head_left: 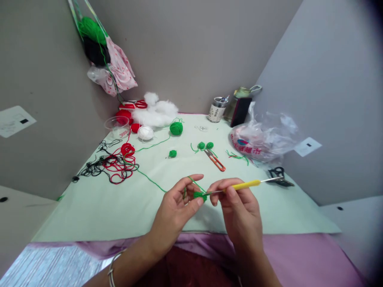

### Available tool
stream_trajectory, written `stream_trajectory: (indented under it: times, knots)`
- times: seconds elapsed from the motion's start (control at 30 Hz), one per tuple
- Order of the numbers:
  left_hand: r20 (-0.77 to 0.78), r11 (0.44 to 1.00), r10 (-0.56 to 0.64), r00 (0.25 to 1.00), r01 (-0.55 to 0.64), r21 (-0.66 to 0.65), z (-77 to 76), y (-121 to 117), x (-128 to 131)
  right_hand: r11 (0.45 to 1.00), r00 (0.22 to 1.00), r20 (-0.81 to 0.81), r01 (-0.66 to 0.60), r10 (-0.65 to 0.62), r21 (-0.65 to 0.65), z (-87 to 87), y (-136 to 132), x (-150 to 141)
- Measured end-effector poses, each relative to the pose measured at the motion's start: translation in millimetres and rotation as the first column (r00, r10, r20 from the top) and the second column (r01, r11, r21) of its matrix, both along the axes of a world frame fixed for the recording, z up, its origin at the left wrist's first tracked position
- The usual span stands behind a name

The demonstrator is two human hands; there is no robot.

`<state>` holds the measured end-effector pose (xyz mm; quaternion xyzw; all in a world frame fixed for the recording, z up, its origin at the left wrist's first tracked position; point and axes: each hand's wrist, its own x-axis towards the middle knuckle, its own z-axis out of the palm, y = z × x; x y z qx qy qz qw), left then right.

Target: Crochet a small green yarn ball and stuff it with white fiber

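Observation:
My left hand (179,203) pinches a small green crochet piece (200,195) between thumb and fingers. Green yarn (196,183) runs up over its raised index finger. In my right hand (241,205) is a crochet hook with a yellow handle (245,185), its metal tip pointing left and touching the green piece. Whether the tip is inside a stitch I cannot tell. A strand of green yarn (151,179) trails from the left hand back across the table. Ahead of the hands lie two small green crochet balls (205,146), and another green ball (172,154) sits further left.
Orange thread snips (216,160) and green yarn scraps (239,156) lie beyond my right hand; black scissors (280,176) are at the right. Tangled red and black yarn (112,163) spreads at left. White stuffing (157,111), a green yarn ball (176,128), a can (217,109) and a plastic bag (263,137) stand behind.

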<state>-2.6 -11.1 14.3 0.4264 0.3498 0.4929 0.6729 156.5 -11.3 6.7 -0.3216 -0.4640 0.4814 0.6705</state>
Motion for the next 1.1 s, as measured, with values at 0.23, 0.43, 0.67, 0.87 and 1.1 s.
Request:
stream_trajectory:
  times: [0.23, 0.43, 0.67, 0.87, 1.1]
  knots:
    - [-0.066, 0.998, 0.055, 0.996, -0.053, 0.026, 0.5, 0, -1, 0.988, 0.964, 0.241, 0.08, -0.11, 0.131, -4.8, -9, 3]
    - [-0.231, 0.976, 0.185, 0.955, -0.152, 0.153, -3.2, -1, 1, 0.93, 0.846, 0.466, 0.089, -0.259, 0.356, -3.6, -16, 4]
    - [-0.345, 0.831, 0.432, 0.833, -0.219, 0.511, -7.5, -4, 0, 0.871, 0.764, 0.558, 0.011, -0.325, 0.492, -3.8, -14, 4]
    - [-0.333, 0.864, 0.406, 0.851, -0.238, 0.445, -11.2, -4, -2, 0.837, 0.759, 0.525, 0.047, -0.385, 0.545, -8.6, -12, 2]
    - [-0.278, 0.966, 0.244, 0.929, -0.207, 0.157, -7.5, 0, -2, 0.883, 0.835, 0.456, 0.073, -0.308, 0.463, -8.3, -6, -1]
